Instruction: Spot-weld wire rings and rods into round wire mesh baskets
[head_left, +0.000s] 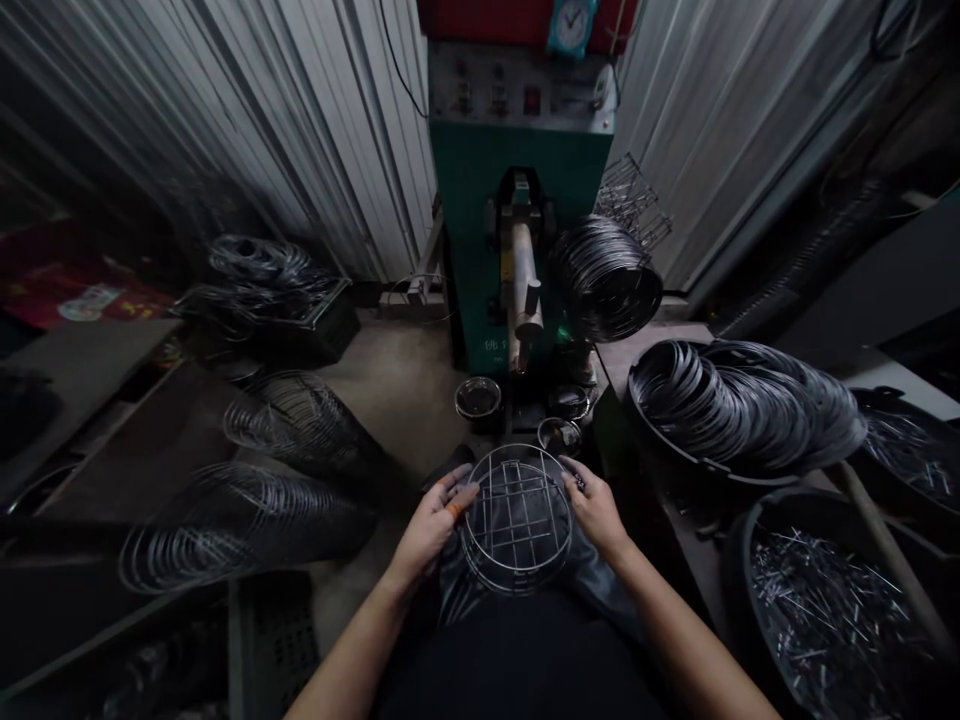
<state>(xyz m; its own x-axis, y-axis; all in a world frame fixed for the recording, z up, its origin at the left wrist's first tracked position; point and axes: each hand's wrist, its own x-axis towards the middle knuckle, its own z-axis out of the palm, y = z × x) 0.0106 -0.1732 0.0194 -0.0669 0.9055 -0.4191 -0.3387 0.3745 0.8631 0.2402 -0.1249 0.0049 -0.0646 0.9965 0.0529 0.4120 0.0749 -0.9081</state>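
A round wire basket (519, 530) with a square grid across it is held over my lap, below the green machine (465, 200). The fingers and thumb of my left hand (435, 515) are closed on its left rim. At the upper right of the rim, my right hand (598, 505) grips with fingertips and thumb. Orange wrapping (453, 510) shows on a left-hand finger. Beyond the basket, the machine's pale arm (524, 270) points down toward me, with small bowls (478, 398) standing under it.
Wire rings fill a black tub (679, 460) on the right, and short wire pieces lie in another tub (750, 590). A bundle of rings (607, 275) hangs beside the machine. Left are stacked wire frames (247, 525) and a crate (330, 325) of wire.
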